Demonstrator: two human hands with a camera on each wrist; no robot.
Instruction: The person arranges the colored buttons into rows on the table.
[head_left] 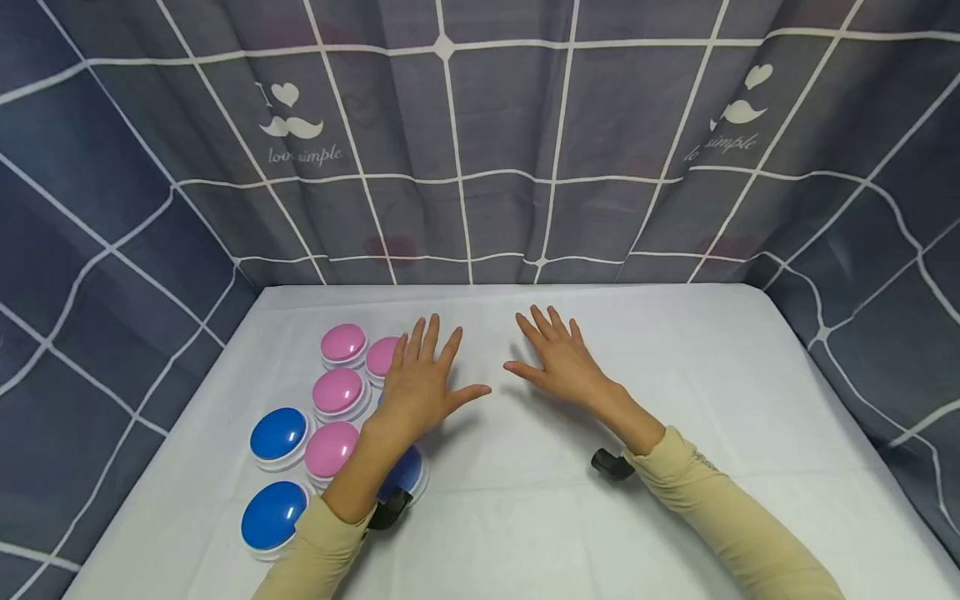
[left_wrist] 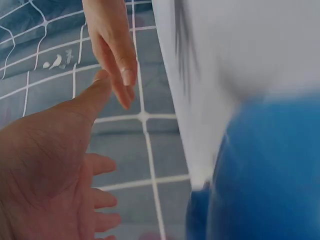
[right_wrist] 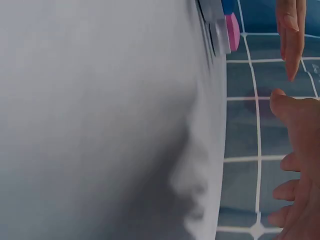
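Note:
My left hand (head_left: pixel 416 392) hovers palm down over the right side of a group of round push buttons, fingers spread and holding nothing. To its right, my right hand (head_left: pixel 562 362) is held over the white table, fingers straight, also holding nothing. The buttons have glossy domes on white bases. A pink button (head_left: pixel 384 355) lies partly behind the left fingers. Under the left wrist is a blue button (head_left: pixel 405 468), partly covered; another blue one shows only a sliver beside the hand. In the left wrist view a blue button (left_wrist: pixel 270 170) looms close, blurred.
Further left stand pink buttons (head_left: pixel 337 390) and two blue buttons (head_left: pixel 278 432). The white cloth-covered table (head_left: pixel 675 517) is bounded at the back and sides by a dark grey checked curtain (head_left: pixel 502 133). Black wrist cameras (head_left: pixel 612 464) sit below each wrist.

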